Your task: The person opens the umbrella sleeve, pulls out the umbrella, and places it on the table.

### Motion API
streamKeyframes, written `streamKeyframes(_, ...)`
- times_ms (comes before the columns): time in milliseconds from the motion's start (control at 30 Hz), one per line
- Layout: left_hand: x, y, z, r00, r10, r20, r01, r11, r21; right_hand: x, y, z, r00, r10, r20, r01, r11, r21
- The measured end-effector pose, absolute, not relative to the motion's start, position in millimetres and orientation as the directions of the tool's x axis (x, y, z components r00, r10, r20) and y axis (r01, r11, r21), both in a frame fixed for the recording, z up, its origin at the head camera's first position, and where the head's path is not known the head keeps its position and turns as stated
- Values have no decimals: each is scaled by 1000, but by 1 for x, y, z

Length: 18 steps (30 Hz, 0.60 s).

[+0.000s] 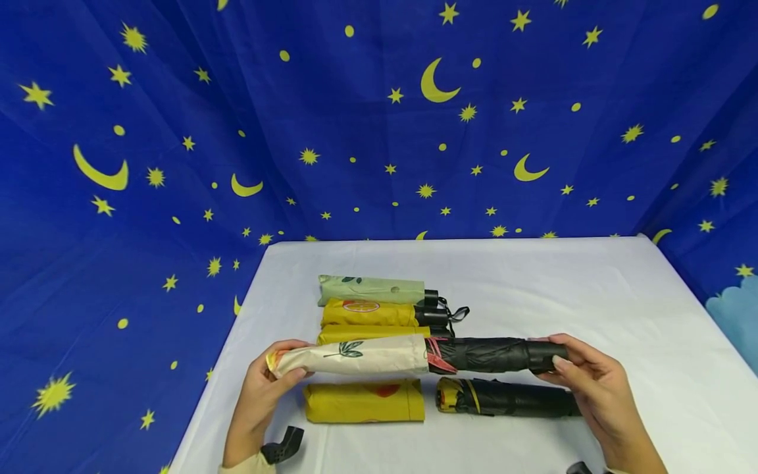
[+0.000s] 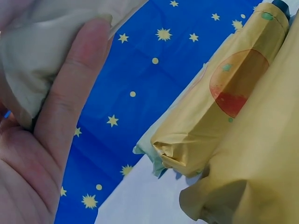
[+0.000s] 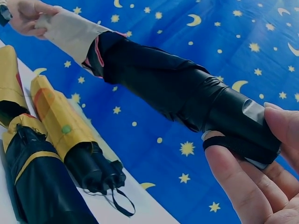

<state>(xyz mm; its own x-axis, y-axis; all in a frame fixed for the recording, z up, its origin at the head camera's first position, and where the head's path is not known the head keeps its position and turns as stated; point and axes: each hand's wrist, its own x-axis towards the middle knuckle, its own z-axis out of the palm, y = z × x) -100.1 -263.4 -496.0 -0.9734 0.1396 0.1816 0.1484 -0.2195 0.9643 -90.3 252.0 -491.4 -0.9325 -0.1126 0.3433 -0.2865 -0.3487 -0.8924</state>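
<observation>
My left hand [image 1: 259, 390] pinches the far left end of a cream umbrella sleeve [image 1: 379, 356] with a leaf print, thumb in front. At the right, my right hand [image 1: 601, 388] grips the handle end of a folded black umbrella [image 1: 491, 355], its fingers by a black wrist strap [image 3: 233, 147]. The umbrella's pink-edged left end meets the sleeve's mouth, and the two form one line held level above the table. Below them lie a flat yellow sleeve [image 1: 364, 403] and, to its right, another folded black umbrella [image 1: 515, 400] with a yellow band.
Behind the held umbrella lie a pale green sleeved umbrella [image 1: 373, 291], a yellow one with an orange-slice print [image 1: 370, 313] and another yellow one [image 1: 373, 334], partly hidden. A white cloth covers the table [image 1: 562, 283]. A blue star-and-moon curtain [image 1: 379, 131] stands around it.
</observation>
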Motion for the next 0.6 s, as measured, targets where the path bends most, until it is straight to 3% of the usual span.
streamKeyframes(300, -100, -263, -497, -966, 161, 200, 159, -239, 958, -89, 256, -496, -921, -119, 370, -295, -405, -865)
streamKeyframes(600, -97, -262, -496, -989, 93, 111, 96, -151, 984, -90, 260, -499, -899, -122, 420, -321, -469, -823)
